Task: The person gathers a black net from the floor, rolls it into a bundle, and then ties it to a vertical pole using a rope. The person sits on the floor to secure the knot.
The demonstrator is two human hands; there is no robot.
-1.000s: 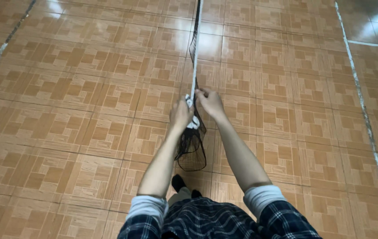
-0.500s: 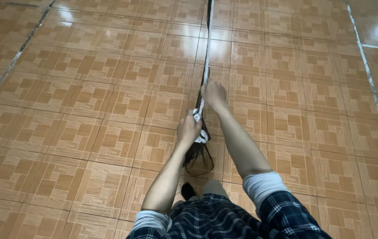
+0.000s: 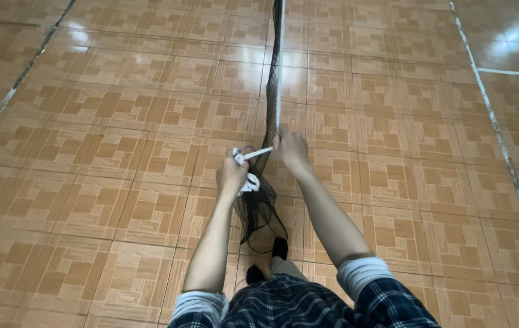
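I am seeing 2 plaid sleeves (image 3: 387, 304) lowest in frame. The left hand (image 3: 231, 175) is fisting around the bunched dark net (image 3: 259, 203) and its white cord (image 3: 254, 155). The right hand (image 3: 293, 149) is pinching the taut net strip (image 3: 276, 79) running away over the tiled floor (image 3: 107, 121). It is looking light, limp, snag-prone; best gripped along the white edging.

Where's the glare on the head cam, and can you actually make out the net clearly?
Head view: bright glare patches on the glossy floor tiles at top centre and top right; the dark net reads thin and soft along the white band; left hand and right hand are evenly lit and fairly sharp.
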